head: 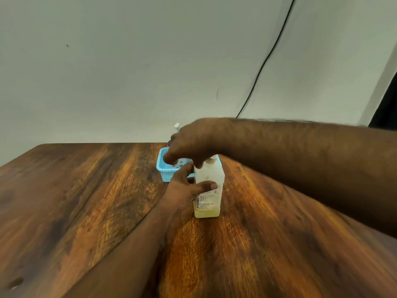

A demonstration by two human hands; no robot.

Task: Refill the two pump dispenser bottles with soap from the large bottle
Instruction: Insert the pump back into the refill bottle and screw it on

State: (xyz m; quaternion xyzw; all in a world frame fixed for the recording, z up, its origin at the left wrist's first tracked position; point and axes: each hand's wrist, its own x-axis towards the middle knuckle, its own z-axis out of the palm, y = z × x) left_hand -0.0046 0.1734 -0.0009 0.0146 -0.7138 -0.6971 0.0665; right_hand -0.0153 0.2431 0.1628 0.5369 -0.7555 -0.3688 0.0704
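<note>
A: Head view, biggest first. The wooden table (86, 201) fills the lower frame, w/ a plain wall (129, 72) behind and a black cable (266, 59) running down it. Frame is motion-blurred, esp. the forearms and the near tabletop.

B: And the large bottle?

A: The large bottle (208, 190) stands upright on the table, about centre. White plastic, yellowish liquid showing only in the bottom band. Label text mostly too smeared to read. Its top is covered by the right hand (193, 145), so the cap can't be seen.

B: Hands?

A: The left hand (187, 190) is wrapped around the bottle's left side at mid-height, thumb across the front face, grasping it. The right hand comes in from the right, over the bottle's neck, fingers pointing down. They look curled on the cap area, but whether they actually grip it I can't tell; the contact is hidden and blurred.

B: The dispensers?

A: Just behind the bottle sits a blue basket (164, 168), partly blocked by both hands. One pump dispenser (176, 127) pokes up behind the right hand's knuckles: only its white pump head and a bit of neck show, body hidden. Something pale lies in the basket under the right hand's fingers, too blurred to ID. The 2nd dispenser isn't clearly made out.
</note>
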